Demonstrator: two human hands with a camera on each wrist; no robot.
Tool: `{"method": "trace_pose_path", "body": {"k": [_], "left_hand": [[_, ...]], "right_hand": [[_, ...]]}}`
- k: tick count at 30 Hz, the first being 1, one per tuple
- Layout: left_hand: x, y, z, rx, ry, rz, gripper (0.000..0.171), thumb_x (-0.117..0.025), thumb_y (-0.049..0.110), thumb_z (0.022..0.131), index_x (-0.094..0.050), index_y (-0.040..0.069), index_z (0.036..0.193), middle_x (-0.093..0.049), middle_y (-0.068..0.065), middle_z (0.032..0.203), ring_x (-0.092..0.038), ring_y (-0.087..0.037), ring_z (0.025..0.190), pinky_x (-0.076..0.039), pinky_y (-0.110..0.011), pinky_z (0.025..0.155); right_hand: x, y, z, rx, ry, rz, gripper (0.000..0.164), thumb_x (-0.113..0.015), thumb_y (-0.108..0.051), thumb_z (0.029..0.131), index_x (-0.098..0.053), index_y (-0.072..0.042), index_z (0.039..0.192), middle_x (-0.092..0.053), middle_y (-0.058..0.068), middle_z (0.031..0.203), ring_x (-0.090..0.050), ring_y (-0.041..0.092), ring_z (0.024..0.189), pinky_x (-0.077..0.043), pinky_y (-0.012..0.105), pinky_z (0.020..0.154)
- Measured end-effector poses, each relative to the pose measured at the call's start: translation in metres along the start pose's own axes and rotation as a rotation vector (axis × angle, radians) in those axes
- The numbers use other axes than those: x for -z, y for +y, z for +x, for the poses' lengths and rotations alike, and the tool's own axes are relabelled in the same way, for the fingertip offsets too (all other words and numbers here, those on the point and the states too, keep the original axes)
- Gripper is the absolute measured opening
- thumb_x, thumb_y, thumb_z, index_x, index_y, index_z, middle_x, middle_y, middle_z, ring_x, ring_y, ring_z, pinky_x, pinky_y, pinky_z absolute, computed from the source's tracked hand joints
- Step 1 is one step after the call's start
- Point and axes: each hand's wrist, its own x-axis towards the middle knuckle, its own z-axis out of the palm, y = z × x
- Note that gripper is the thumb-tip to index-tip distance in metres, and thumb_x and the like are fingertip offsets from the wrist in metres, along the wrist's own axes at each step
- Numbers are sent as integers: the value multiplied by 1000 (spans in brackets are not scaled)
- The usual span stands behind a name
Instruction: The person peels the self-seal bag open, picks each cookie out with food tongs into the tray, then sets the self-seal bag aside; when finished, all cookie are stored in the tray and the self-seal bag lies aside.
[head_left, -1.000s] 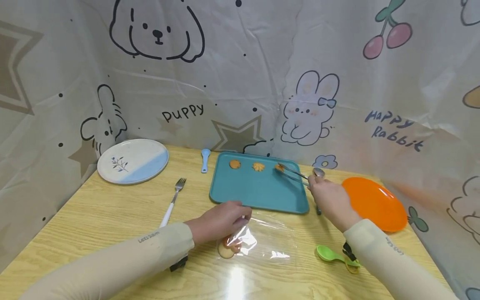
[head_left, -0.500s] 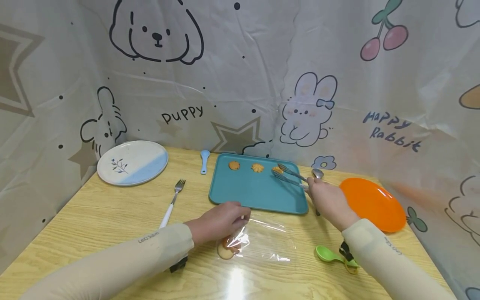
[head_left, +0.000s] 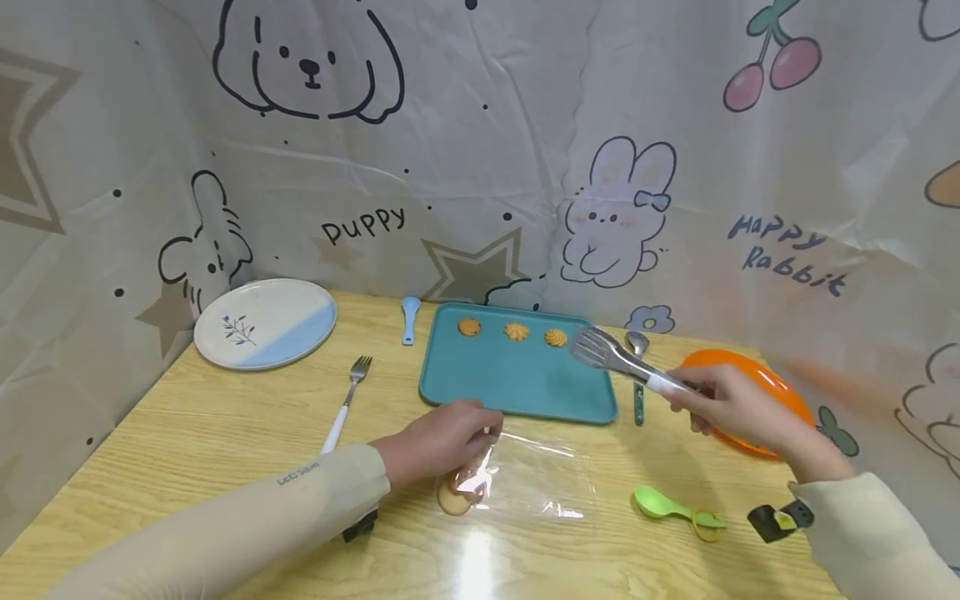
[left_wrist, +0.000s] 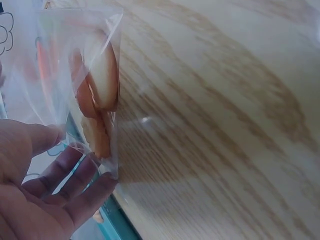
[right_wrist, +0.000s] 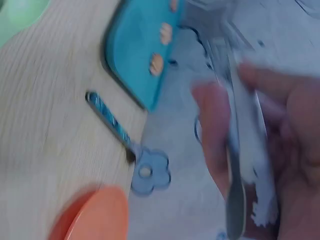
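Teal tray [head_left: 517, 387]: tongs [head_left: 626, 360] just came off it

They now hang by its far right corner, gripped in the right hand [head_left: 738, 408]. Left hand [head_left: 442, 442] pinches a clear bag [head_left: 543, 479] just off the near edge. Three cookies [head_left: 516, 332] sit along the far edge; looks like the rightmost's been let go. Patterned cloth [head_left: 465, 150] hangs behind, wood table [head_left: 225, 433] underneath, orange plate [head_left: 735, 360] by its right edge.

Cream sleeves [head_left: 240, 529], black wrist gear [head_left: 765, 523]
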Motion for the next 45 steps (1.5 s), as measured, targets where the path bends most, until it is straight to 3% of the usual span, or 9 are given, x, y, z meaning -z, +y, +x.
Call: {"method": "trace_pose_path", "body": {"k": [7,11,14,20,27,37,45], "left_hand": [[0,2,0,-2,-7,7,10,-56,21,99,-64,17,95,-57,10,81,-50,-5,75,-45,-19,68],[0,2,0,-9,-7,13,9,-57,21,99,-64,17,95,-56,10,80,-50,-5,74,-44,-19,67],[0,2,1,-4,-8,15,9,-56,21,99,-63,17,95,-55,10,79,-49,-6,74,-44,-19,67],[1,2,0,-3,-17,6,10,-55,21,99,-63,17,94,-53,10,77,-48,-7,73,-43,-20,66],[2,3,1,-7,-16,9,11,-55,21,100,-63,17,93,-54,10,77,-48,-6,73,-43,-20,67],[2,4,1,6,-20,10,10,-56,20,99,-64,17,94,-56,9,80,-48,-6,74,-44,-19,65],[4,5,0,15,-33,-20,8,-57,19,98,-63,17,93,-55,9,81,-48,-7,74,-44,-19,64]], "right_hand": [[8,35,-49,76,-277,286,26,-50,-15,101,-60,0,120,-65,3,80,-54,22,54,-50,29,49],[1,45,-66,140,-431,433,23,-45,-4,101,-61,0,117,-61,12,79,-47,33,54,-49,27,46],[-7,46,-69,142,-483,466,22,-46,-4,101,-62,0,115,-58,19,79,-45,36,54,-49,25,45],[-26,40,-59,101,-525,435,23,-50,-10,100,-62,2,116,-56,30,79,-46,35,52,-50,24,45],[-47,27,-36,83,-523,365,24,-54,-19,99,-66,-5,114,-57,35,79,-53,4,50,-51,30,43],[-76,7,-2,160,-628,380,25,-52,-22,101,-67,-6,111,-58,34,79,-51,3,47,-48,34,39],[-90,-6,18,233,-704,424,25,-49,-20,102,-66,-3,109,-58,33,79,-51,2,48,-44,27,38]]}}
